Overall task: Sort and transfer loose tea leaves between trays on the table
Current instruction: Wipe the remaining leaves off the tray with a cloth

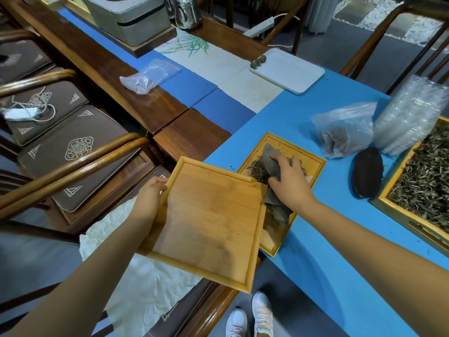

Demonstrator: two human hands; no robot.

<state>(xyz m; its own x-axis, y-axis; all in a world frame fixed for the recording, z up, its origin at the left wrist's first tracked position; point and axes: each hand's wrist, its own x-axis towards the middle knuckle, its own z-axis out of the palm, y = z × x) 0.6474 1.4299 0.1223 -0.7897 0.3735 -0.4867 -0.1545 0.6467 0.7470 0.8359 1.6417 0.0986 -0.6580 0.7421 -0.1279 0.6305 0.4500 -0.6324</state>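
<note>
My left hand [151, 194] grips the left edge of a bare bamboo tray [206, 222], held tilted off the table's near corner, its right edge over a second bamboo tray [313, 164] lying on the blue cloth. My right hand [289, 178] holds a grey cloth [269, 158] pressed onto that second tray, beside a small heap of dark loose tea leaves [257, 170]. The cloth's tail hangs down between the two trays. A large bamboo tray [388, 199] filled with pale green tea leaves [422, 181] sits at the right edge.
A plastic bag of tea [340, 137], stacked clear plastic containers [410, 117] and a dark oval wooden dish [366, 172] lie on the right. A white tray [289, 71] stands farther back, an empty plastic bag [148, 76] at left. Wooden chairs [68, 152] line the left side.
</note>
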